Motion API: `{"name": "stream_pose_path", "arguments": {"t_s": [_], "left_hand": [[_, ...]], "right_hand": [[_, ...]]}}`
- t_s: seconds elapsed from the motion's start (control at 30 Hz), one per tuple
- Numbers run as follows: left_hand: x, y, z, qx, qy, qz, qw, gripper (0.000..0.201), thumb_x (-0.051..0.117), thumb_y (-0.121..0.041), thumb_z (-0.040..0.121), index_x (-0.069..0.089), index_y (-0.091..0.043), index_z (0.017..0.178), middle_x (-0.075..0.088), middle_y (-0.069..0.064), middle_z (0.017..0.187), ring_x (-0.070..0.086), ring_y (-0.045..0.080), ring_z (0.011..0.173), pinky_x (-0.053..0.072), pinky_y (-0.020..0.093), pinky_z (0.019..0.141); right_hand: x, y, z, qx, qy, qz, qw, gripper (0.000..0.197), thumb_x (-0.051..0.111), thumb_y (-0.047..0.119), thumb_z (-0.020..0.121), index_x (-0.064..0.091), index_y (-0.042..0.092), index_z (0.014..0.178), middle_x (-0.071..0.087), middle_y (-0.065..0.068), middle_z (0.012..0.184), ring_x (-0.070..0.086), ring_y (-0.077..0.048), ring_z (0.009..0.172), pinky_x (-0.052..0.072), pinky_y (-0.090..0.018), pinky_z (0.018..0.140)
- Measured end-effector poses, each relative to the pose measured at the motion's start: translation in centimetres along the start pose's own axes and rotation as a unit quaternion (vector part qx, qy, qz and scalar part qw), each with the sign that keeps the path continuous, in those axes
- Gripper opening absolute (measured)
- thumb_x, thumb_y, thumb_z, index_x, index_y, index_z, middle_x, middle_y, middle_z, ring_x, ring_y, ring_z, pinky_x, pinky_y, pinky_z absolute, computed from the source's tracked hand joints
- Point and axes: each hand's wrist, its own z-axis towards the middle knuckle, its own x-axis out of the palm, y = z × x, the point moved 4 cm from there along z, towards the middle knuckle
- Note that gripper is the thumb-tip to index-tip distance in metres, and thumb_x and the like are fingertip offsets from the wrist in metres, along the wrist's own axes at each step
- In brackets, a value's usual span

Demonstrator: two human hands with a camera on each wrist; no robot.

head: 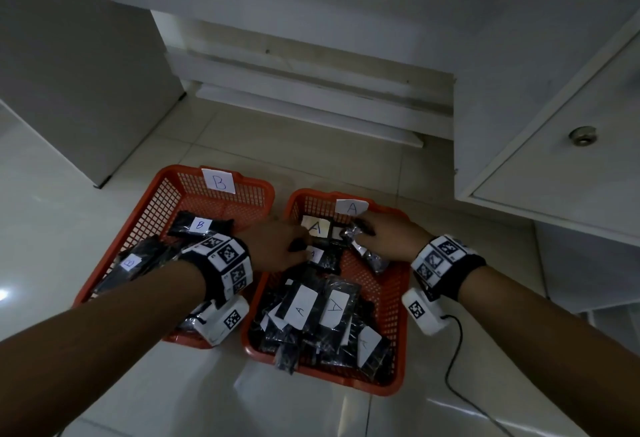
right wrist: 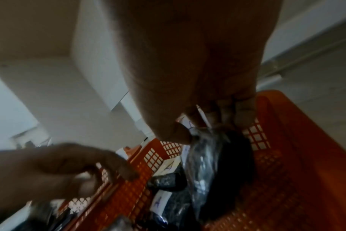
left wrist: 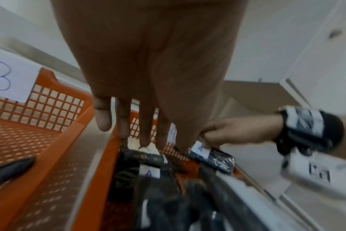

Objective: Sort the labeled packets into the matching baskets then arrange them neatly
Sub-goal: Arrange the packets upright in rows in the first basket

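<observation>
Right hand (right wrist: 198,96) fingers (right wrist: 243,109) apparently around dark packet (right wrist: 213,156)

The head view is dim and grey-blue, with a small bright glare on the glossy floor (head: 2,294) at 9 o'clock and straight lines bowing toward the edges. Both wrist views are motion-blurred and strongly warped. The right wrist view is darkest, its right hand (right wrist: 198,70) a shadowed, unfocused mass at 12 o'clock.
</observation>
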Motion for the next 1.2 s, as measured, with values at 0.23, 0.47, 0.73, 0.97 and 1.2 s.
{"name": "stream_pose_path", "arguments": {"t_s": [0.23,0.47,0.73,0.97,1.2], "left_hand": [[1.6,0.5,0.2,0.018,0.037,0.054,0.998,0.042,0.050,-0.062,0.097,0.059,-0.038,0.131,0.068,-0.012,0.118,0.037,0.023,0.123,0.039,0.042,0.101],[1.7,0.9,0.8,0.015,0.037,0.054,0.998,0.041,0.050,-0.064,0.097,0.062,-0.038,0.126,0.067,-0.015,0.116,0.037,0.020,0.120,0.038,0.043,0.104],[0.7,-0.1,1.0,0.024,-0.047,-0.138,0.989,0.055,0.040,-0.076,0.094,0.063,-0.037,0.124,0.070,-0.018,0.106,0.064,0.000,0.087,0.055,0.028,0.080],[-2.2,0.9,1.3,-0.052,-0.087,-0.223,0.969,0.047,0.059,-0.054,0.097,0.063,-0.023,0.132,0.071,-0.007,0.115,0.066,0.005,0.097,0.054,0.025,0.081],[-3.0,5.5,-1.1,-0.121,-0.216,-0.221,0.944,0.049,0.061,-0.055,0.096,0.065,-0.019,0.129,0.072,-0.004,0.113,0.067,0.012,0.098,0.052,0.029,0.078]], "right_hand": [[1.3,-2.8,-1.2,-0.004,0.042,0.105,0.994,0.078,0.080,0.029,0.084,0.043,0.024,0.152,0.059,0.005,0.139,0.060,-0.016,0.121,0.052,-0.031,0.099],[1.7,-2.7,-2.6,0.016,0.087,0.061,0.994,0.086,0.082,0.035,0.083,0.034,0.022,0.154,0.069,0.002,0.115,0.065,-0.015,0.096,0.053,-0.027,0.071],[0.1,-1.7,-2.1,0.074,-0.053,0.399,0.912,0.052,0.088,0.028,0.083,0.054,0.024,0.123,0.069,0.004,0.117,0.070,-0.013,0.102,0.058,-0.031,0.085],[-0.1,2.9,0.7,0.057,-0.068,0.464,0.881,0.041,0.079,0.033,0.094,0.054,0.029,0.126,0.073,0.000,0.117,0.075,-0.011,0.097,0.058,-0.024,0.074],[1.1,2.6,4.1,-0.152,-0.009,0.008,0.988,0.040,0.064,0.024,0.098,0.060,0.027,0.138,0.063,0.007,0.130,0.059,-0.010,0.110,0.051,-0.029,0.092]]}}
